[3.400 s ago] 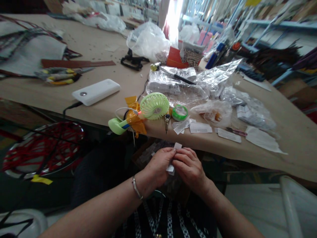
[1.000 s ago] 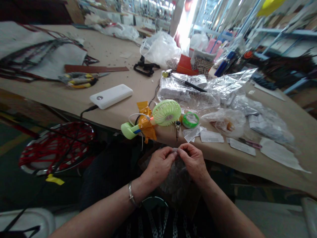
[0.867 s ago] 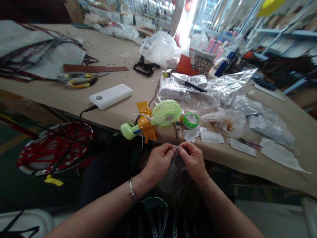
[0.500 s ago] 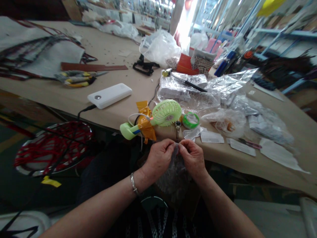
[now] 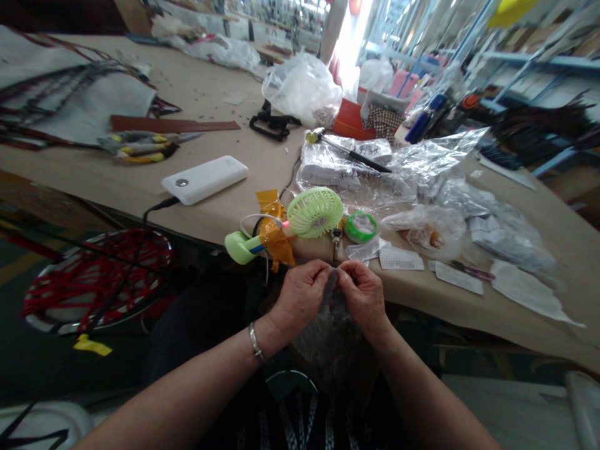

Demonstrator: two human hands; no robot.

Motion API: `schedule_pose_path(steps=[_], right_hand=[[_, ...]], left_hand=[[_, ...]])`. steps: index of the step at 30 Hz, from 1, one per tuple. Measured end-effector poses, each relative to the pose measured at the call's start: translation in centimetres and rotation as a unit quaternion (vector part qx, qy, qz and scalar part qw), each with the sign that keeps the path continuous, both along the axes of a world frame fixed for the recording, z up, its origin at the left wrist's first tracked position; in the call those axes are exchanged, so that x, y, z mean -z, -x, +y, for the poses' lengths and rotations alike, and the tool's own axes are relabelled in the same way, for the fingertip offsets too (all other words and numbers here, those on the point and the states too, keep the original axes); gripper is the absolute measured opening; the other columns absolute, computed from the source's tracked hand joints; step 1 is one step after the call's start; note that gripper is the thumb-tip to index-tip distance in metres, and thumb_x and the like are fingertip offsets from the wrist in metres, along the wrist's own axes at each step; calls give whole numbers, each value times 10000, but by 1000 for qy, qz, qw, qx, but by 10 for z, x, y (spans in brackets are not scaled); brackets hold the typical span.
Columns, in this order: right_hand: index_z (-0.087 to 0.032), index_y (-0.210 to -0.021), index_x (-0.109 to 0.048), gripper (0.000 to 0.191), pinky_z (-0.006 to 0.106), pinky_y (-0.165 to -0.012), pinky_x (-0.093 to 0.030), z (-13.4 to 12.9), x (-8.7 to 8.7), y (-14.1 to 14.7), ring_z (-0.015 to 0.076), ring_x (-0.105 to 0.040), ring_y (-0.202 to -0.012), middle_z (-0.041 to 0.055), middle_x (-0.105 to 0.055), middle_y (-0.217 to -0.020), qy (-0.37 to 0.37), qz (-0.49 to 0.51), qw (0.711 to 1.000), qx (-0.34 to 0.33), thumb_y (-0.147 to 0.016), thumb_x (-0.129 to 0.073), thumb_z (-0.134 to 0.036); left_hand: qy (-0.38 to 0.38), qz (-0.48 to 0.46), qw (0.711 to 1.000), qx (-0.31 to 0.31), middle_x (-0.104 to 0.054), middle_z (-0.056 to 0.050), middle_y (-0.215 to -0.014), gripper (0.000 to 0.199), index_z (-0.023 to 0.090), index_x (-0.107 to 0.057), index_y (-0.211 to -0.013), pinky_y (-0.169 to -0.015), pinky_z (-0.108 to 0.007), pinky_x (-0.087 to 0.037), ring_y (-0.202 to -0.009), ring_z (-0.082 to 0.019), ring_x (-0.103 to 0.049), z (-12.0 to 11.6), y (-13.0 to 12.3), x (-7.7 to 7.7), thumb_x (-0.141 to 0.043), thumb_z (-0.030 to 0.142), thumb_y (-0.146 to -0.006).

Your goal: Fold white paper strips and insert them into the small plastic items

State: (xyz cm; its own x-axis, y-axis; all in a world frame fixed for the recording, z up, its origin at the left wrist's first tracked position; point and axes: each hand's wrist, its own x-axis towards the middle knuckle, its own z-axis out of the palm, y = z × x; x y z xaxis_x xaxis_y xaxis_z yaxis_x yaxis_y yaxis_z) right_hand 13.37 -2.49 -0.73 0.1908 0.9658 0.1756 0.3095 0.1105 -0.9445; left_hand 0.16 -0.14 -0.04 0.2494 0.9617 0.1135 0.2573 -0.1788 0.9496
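My left hand (image 5: 302, 292) and my right hand (image 5: 362, 294) meet at the table's front edge, thumbs and fingers pinched together. Between them they grip thin, greyish see-through plastic (image 5: 330, 287). Below the hands it seems to run into a crumpled clear bag (image 5: 323, 340), though dim light hides where one ends. Just beyond the fingertips, a metal-tipped tool (image 5: 336, 240) points toward me over the edge; whether the plastic touches its tip I cannot tell. Left of it, a green handheld fan (image 5: 315, 214) is fixed with orange tape (image 5: 276, 240). A green tape roll (image 5: 360, 226) lies right of the tool.
A white power bank (image 5: 206, 180) with a black cable, yellow-handled pliers (image 5: 145, 150) and a brown strip (image 5: 178, 124) lie leftward. A hammer (image 5: 349, 151) rests on plastic-wrapped packs (image 5: 344, 175). White paper cards (image 5: 400, 257) lie rightward. A red-corded round stool (image 5: 98, 275) stands below left.
Both hands have shifted very slightly upward toward the metal tip, still pinching the plastic. The view has tilted a touch; the things on the table stay put.
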Motion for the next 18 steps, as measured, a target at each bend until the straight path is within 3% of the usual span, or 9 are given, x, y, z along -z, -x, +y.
schedule_pose_path(steps=[11,18], right_hand=[[-186,-758,-561,104,212,-541,-403,2,1,0,99,-489,-549,-39,-532,-599,-8,23,1000,1,-805,-548,-278],[-185,-765,-590,108,216,-569,-434,-20,-4,0,110,-538,-584,-23,-581,-631,29,18,999,-31,-811,-561,-279]], left_hand=[[1,4,1000,-4,-595,5,-640,228,154,-623,-698,-575,-200,-387,-605,-108,-520,3,-2,-2,-464,250,-831],[44,-13,998,32,-613,2,-645,229,164,-627,-694,-585,-204,-395,-611,-115,-530,-10,5,-6,-456,247,-821]])
